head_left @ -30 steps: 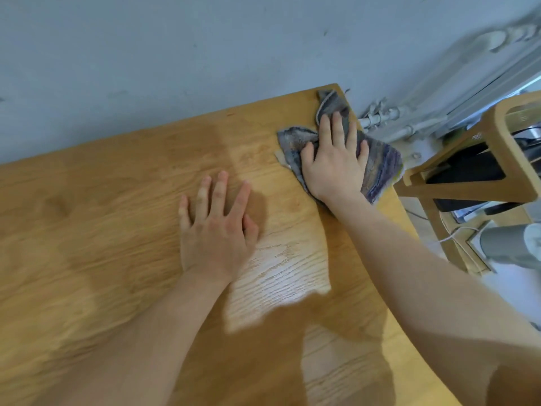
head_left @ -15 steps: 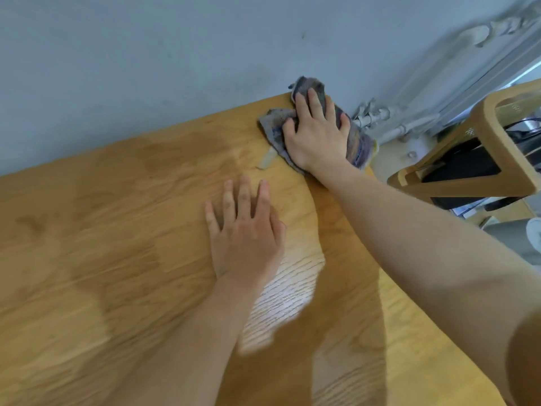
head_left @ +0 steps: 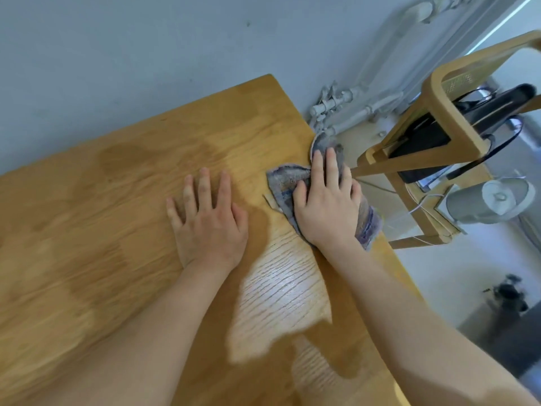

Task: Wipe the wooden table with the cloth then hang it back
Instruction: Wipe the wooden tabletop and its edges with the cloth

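The right hand lies palm-down on the cloth, fingers stretched forward and fairly straight. They press the cloth rather than curl round it, which suits wiping, since a flat palm spreads the pressure over more fabric. The left hand holds nothing. It is spread wide and flat on the bare counter, just beside the right hand on its thumb side and apart from it, most likely as a prop for the reach toward the far edge.

The cloth sits almost wholly beneath the right hand. A bunched fold shows beside the thumb, in the gap between the two hands, and a small pale tag pokes out there. Another fold rises past the fingertips at the counter's edge. On the little-finger side the cloth trails out toward the wrist and seems to hang slightly over the edge.

Darker, damp-looking patches lie beyond the left hand's fingertips and out past its little finger, so that part looks wiped. The strip under both forearms looks drier and probably needs a pass. Nothing in view shows where the cloth hangs. A wooden chair stands off the counter beyond the right hand's little-finger side.
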A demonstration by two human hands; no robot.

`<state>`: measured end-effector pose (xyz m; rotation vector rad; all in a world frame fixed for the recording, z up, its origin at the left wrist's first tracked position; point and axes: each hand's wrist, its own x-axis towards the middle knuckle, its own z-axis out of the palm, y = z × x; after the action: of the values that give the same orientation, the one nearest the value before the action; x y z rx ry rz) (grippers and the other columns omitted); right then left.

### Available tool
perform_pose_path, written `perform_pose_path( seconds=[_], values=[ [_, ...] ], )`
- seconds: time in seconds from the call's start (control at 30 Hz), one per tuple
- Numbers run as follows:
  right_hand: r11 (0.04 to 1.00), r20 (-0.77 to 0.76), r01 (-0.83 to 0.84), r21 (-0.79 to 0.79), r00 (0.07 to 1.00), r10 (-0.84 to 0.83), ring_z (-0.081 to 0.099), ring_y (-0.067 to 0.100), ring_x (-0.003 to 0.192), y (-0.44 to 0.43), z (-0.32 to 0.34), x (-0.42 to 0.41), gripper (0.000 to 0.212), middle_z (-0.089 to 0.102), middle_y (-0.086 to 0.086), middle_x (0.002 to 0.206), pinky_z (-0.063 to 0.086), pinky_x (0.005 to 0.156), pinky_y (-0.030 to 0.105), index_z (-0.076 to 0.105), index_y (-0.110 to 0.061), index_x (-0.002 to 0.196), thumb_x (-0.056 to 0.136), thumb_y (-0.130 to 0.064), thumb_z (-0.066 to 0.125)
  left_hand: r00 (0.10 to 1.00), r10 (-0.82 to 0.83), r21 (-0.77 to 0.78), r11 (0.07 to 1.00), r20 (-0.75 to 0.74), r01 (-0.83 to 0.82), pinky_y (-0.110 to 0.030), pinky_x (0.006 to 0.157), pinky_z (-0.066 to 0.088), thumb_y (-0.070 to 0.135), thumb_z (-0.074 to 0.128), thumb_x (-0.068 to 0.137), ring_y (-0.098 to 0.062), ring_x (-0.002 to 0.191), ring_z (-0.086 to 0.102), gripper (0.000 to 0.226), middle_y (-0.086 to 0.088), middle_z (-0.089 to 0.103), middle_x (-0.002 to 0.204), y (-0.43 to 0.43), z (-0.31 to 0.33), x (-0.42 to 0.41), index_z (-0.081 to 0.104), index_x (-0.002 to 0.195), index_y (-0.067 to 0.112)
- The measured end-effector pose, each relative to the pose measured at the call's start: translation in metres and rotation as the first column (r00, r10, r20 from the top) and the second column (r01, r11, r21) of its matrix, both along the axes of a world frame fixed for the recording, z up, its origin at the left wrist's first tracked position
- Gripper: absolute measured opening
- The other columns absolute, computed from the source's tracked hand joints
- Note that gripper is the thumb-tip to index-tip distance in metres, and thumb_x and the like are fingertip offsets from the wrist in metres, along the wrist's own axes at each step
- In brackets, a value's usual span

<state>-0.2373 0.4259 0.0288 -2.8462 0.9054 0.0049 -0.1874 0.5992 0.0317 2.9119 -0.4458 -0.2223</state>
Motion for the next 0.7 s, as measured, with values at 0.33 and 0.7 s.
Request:
perform_pose_path(
  seconds=[0.33, 0.7],
  values=[
    [0.972, 0.013, -0.232, 0.019, 0.973, 0.232, 0.015, 0.028, 0.149, -0.013, -0.002, 0.042, 0.060, 0.022, -0.004, 0.162, 0.020, 0.115, 0.054, 0.027, -0.035, 0.152, 0.095, -0.050, 0.028, 0.999, 0.004, -0.002, 1.000, 0.038, -0.004, -0.057, 0.115, 0.011, 0.040, 0.026, 0.094, -0.030, 0.146, 0.012, 0.057, -0.007, 0.020, 0.159, -0.001, 0.000, 0.005, 0.024, 0.150, 0.027],
    [0.882, 0.052, -0.469, 0.056, 0.883, 0.466, 0.010, 0.024, 0.151, 0.065, -0.006, 0.015, 0.054, 0.019, -0.007, 0.163, 0.007, 0.119, 0.050, 0.025, -0.033, 0.154, 0.102, -0.045, 0.028, 0.990, 0.098, -0.237, 0.969, 0.100, -0.072, -0.055, 0.111, 0.021, 0.033, 0.029, 0.090, -0.025, 0.139, 0.033, 0.049, -0.004, 0.046, 0.144, 0.002, -0.002, 0.007, 0.048, 0.135, 0.027]
  ],
)
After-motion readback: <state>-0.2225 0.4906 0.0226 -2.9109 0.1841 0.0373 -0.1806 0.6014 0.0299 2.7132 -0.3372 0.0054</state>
